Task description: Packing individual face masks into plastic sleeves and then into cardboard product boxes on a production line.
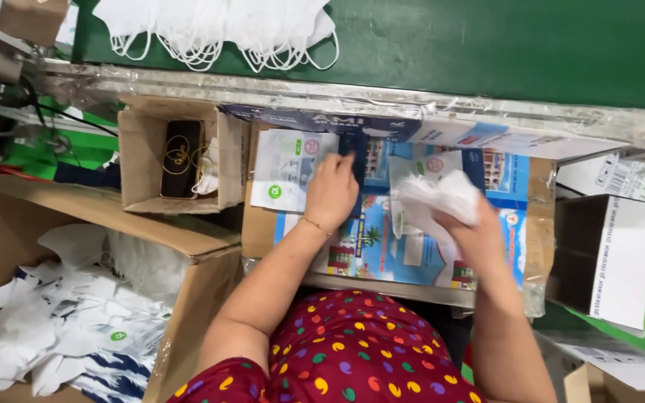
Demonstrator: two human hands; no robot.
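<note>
Forearms reach forward from the near edge of the worktop [531,224], which is covered with a printed blue-and-white sheet. The left hand [331,190] lies palm down toward the far left part of the worktop, wrist bent slightly, fingers loosely together and curled, their tips resting on a flat white packet [287,168] with green marks; whether it pinches the packet cannot be told. The right hand [472,224] sits nearer the middle, fingers closed around a bunch of white face masks [434,195] held just above the printed sheet. Beyond the far edge, on a green surface, lies a heap of white masks with ear loops [218,30]. Left of the worktop stand a small open carton [139,149] and, nearer, a large cardboard box [188,298] filled with more white packets.
</note>
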